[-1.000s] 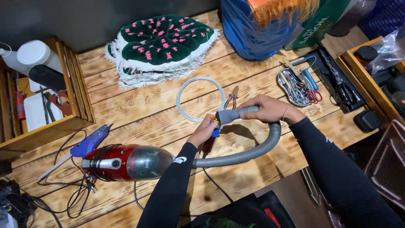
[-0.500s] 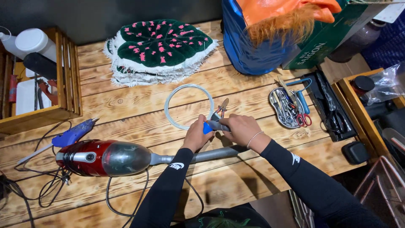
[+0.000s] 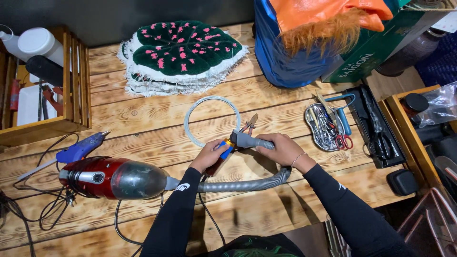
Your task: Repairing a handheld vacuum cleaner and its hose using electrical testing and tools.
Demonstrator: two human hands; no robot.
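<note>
Head view: right hand (image 3: pixel 282 148) closed around grey vacuum hose nozzle (image 3: pixel 250 141); left hand (image 3: pixel 212 154), just beside it, grips a blue-and-orange tool (image 3: pixel 223 153) at the nozzle's mouth; pliers (image 3: pixel 249 125) lie just beyond.

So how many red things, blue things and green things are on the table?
Red: 1, the vacuum cleaner, whose hose nozzle the right hand holds.
Blue: 2, the glue gun and the big bag.
Green: 2, the leaf-shaped rug and the carton.
Total: 5.
The left hand holds a small blue-and-orange tool, not counted.
</note>
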